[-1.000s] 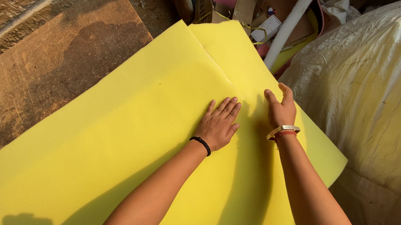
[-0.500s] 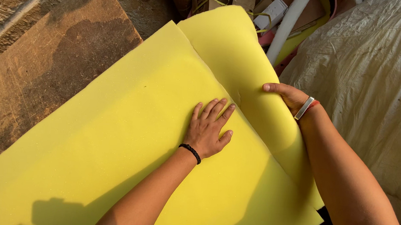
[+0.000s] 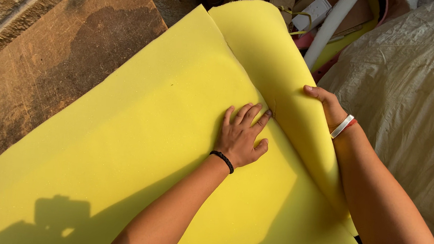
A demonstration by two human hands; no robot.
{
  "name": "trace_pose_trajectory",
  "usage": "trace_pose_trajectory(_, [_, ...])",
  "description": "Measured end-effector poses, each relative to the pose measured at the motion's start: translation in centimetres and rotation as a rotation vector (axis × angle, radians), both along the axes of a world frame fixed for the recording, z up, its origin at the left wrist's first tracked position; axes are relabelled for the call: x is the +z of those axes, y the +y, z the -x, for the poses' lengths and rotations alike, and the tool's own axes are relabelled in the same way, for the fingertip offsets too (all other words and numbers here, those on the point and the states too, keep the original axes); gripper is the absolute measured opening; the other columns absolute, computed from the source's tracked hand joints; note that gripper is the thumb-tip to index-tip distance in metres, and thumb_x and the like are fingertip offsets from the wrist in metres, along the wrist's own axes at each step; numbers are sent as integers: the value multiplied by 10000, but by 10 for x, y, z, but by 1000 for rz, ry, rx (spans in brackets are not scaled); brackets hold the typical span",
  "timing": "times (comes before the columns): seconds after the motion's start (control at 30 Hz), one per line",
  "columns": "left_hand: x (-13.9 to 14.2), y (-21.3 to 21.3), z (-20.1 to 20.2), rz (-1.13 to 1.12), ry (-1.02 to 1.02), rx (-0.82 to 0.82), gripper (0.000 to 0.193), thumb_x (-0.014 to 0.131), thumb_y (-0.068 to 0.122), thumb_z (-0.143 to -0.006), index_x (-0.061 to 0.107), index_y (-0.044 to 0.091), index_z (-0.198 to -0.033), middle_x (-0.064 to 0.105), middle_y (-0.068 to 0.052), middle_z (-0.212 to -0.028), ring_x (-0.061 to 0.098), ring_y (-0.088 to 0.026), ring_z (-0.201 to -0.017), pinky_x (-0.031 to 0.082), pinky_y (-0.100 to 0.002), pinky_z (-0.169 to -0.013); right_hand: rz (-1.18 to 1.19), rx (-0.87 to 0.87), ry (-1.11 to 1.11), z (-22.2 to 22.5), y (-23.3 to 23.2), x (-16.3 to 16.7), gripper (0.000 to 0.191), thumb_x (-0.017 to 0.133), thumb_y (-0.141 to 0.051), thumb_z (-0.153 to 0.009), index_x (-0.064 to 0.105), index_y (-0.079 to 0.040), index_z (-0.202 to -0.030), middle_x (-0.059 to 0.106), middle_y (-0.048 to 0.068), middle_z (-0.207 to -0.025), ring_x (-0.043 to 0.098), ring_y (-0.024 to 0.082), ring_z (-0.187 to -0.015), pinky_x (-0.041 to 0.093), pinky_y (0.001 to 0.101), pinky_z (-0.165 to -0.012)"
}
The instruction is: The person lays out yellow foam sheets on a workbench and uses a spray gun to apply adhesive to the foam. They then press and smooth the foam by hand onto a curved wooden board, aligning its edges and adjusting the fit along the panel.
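Right hand (image 3: 328, 106) grip clamped on the lifted edge of the upper yellow foam sheet (image 3: 275, 65), curling it upward; left hand (image 3: 241, 136) flat, fingers spread, pressing the lower yellow foam sheet (image 3: 125, 146) at the fold, gripping nothing; both sheets lie over a brown board (image 3: 70, 63); pale plastic sheeting (image 3: 410, 83) to the right.

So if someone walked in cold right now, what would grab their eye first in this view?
The big yellow foam sheet fills most of the frame, spread over a brown wooden board. The left hand presses flat on it near the centre, while the right hand grips the sheet's right-hand part, which is lifted and curled up. To the right lies crinkled pale plastic sheeting, with a white pipe among clutter at the top.
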State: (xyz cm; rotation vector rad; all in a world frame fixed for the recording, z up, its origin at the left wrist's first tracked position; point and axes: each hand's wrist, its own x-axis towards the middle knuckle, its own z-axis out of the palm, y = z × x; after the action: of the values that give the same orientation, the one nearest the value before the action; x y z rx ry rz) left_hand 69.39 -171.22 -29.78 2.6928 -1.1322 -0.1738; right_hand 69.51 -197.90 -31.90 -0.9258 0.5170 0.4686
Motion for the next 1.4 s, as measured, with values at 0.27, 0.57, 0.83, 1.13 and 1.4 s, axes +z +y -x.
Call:
trace_pose_trajectory(0.27, [-10,10,0,207,-13,5,759,544,378,-915,339,78,-1582,458,-91,-1597,391,-268,-1490,195,-562,-1243,1061,-96,132,20,-3,50,807,733,-400,-873,404,-48,-1521,630,207,-1376,660,285,-1210,515,400,-1004])
trace_pose_trajectory(0.57, [3,37,16,252,108,114,744,490,308,-972,259,89,-1645,362,-87,-1662,290,-252,-1557,141,-469,-1294,1602,317,-599,56,119,17,808,479,-580,-999,315,-58,-1593,349,144,-1645,302,298,-1535,227,464,-1236])
trace_pose_trajectory(0.83, [27,210,125,-54,32,292,777,438,547,-1001,210,114,-1605,183,-101,-1681,140,-290,-1540,59,-524,-1226,1836,358,-540,67,160,19,854,344,-624,-1016,238,-27,-1618,188,171,-1698,150,359,-1563,119,566,-1223])
trace_pose_trajectory(1.13, [33,416,248,-146,26,704,835,427,588,-982,156,104,-1606,113,-111,-1684,93,-290,-1542,26,-533,-1228,1845,640,-768,149,367,23,861,196,-685,-986,164,-100,-1617,109,99,-1702,71,335,-1558,12,586,-1216])
trace_pose_trajectory(1.4, [49,606,383,-41,33,970,830,422,574,-1011,115,128,-1641,80,-76,-1716,52,-262,-1584,19,-509,-1258,1819,827,-1005,274,607,47,840,183,-691,-969,109,-171,-1624,81,80,-1693,49,329,-1543,5,604,-1199])
